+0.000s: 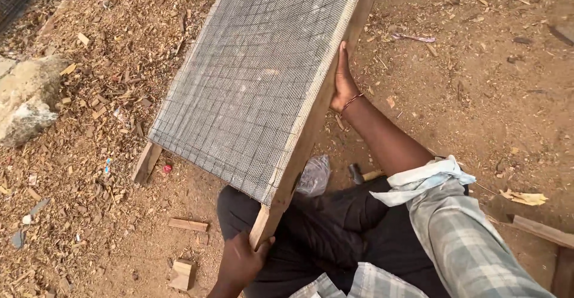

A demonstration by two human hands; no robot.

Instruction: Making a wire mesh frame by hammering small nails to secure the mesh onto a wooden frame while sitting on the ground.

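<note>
Over the person's lap, in the middle of the dusty yard, a wooden frame covered in wire mesh (257, 76) rests tilted, its near corner low and its far end rising away. The left hand (242, 261) closes around that near corner post, while the right hand (343, 85) lies flat along the right rail, fingers pressed on the wood and steadying it. It looks like the frame is being positioned or turned for work on the mesh edge. A hammer (357, 172) lies on the ground near the right knee, beside a crumpled plastic bag (314, 175); picking it up would mean freeing one hand. Wood chips (89, 94) litter the left.
</note>
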